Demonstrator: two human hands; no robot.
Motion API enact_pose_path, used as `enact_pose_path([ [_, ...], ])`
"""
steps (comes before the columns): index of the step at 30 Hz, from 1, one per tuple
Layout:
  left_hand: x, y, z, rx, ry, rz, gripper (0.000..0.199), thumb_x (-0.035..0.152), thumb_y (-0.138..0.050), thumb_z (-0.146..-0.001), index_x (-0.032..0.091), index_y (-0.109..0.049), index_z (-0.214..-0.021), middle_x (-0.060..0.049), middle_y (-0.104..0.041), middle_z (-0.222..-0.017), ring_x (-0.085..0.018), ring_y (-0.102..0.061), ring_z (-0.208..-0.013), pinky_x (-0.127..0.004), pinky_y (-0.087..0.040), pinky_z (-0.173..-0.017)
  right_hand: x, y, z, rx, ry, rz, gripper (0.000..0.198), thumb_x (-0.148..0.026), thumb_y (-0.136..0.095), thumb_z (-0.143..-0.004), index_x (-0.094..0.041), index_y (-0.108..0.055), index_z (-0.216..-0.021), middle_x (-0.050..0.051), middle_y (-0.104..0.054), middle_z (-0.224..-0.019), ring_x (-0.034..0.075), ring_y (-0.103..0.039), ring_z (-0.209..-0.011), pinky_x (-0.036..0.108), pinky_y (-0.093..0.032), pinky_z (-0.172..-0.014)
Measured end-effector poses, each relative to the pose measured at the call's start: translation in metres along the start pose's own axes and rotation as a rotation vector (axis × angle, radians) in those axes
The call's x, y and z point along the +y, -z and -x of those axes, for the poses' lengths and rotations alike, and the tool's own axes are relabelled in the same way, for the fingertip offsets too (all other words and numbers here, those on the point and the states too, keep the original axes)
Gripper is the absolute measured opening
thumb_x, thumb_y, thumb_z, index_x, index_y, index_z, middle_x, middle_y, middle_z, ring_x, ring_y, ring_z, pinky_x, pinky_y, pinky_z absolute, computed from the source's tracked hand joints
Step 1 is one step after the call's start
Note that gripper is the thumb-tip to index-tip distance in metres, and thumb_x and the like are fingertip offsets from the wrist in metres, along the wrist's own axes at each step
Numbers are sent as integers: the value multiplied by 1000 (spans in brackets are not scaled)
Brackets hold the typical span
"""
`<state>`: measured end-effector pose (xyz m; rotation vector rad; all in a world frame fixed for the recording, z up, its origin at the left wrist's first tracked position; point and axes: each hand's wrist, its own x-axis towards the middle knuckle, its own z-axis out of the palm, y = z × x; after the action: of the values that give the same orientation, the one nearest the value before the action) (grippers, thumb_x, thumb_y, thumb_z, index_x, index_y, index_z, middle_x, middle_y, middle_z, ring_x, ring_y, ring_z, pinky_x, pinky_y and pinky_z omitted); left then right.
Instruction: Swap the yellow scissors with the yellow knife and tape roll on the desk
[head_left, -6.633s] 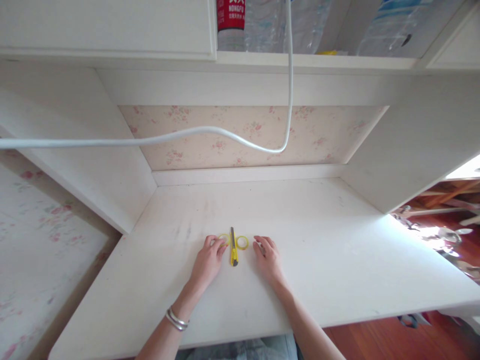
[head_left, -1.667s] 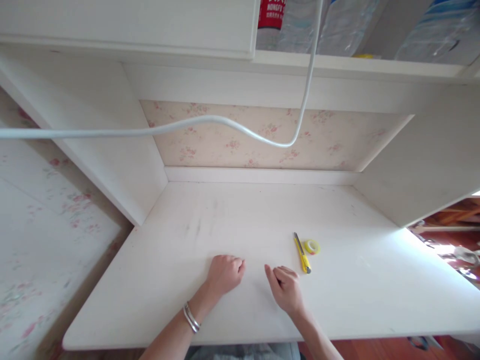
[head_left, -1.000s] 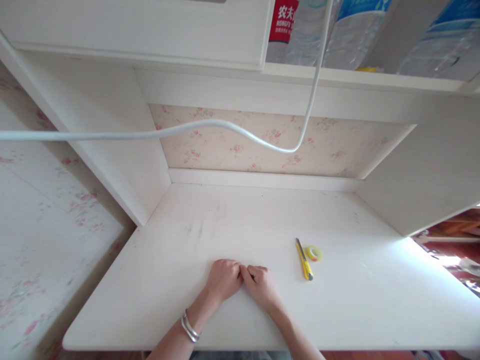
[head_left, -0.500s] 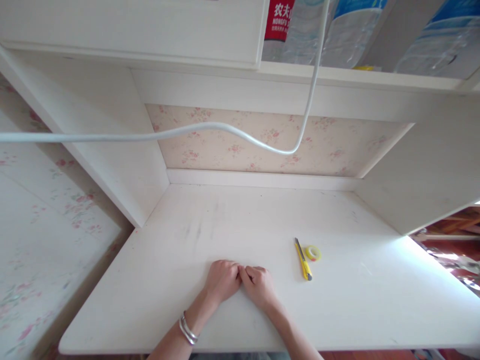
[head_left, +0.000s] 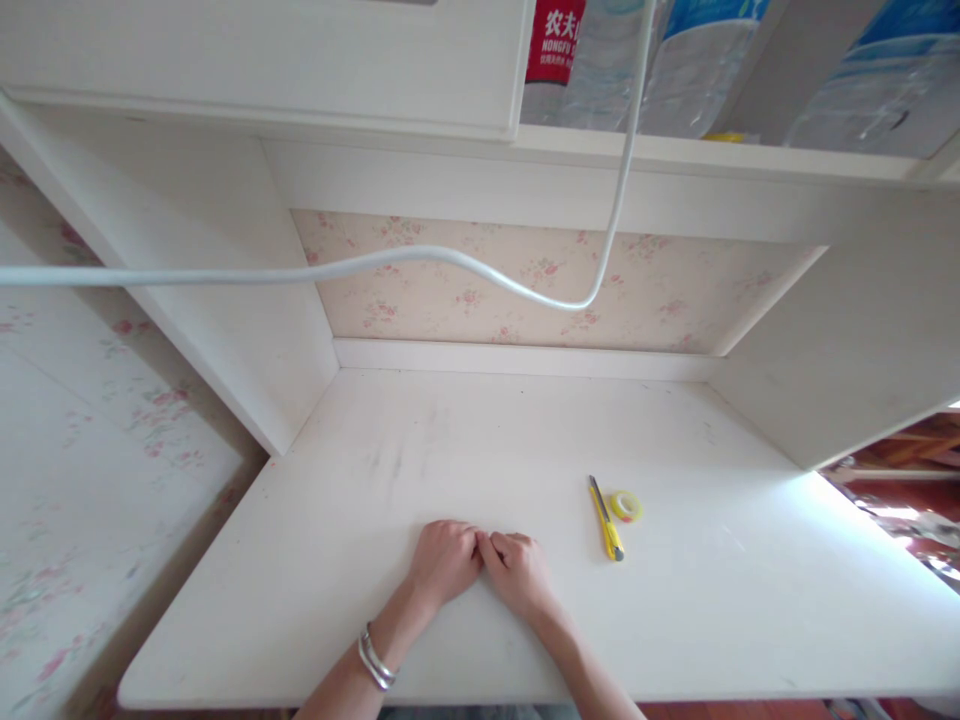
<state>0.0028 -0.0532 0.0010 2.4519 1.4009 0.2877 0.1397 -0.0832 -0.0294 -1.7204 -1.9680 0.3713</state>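
Hands, left [head_left: 445, 560] and right [head_left: 519, 572], rest knuckle-to-knuckle on desk [head_left: 375, 620], fingers clenched.

Matt white painted wood on the desk [head_left: 465, 440], smudgy; shiny yellow plastic knife [head_left: 606, 506] at three o'clock; glossy tape roll [head_left: 625, 506]; shiny metal bangle [head_left: 373, 658].

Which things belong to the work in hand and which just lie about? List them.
In hand: left hand and right hand, curled, touching on the desk; nearest, yellow utility knife and yellow tape roll.
Lying about: white cable, water bottles on the shelf.
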Motion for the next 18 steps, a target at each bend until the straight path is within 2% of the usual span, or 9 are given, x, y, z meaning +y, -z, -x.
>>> enact_pose_path([
  [18,2,2,0,-16,4,-18,22,20,-45,-82,19,-66,-77,-5,-69,-79,-17,-63,-76,-26,-42,-67,0,1,0,5,-1,-7,51,-38,-30,-94,-19,-55,-54,0,-54,-50,9,-46,-48,23,-24,-52],
])
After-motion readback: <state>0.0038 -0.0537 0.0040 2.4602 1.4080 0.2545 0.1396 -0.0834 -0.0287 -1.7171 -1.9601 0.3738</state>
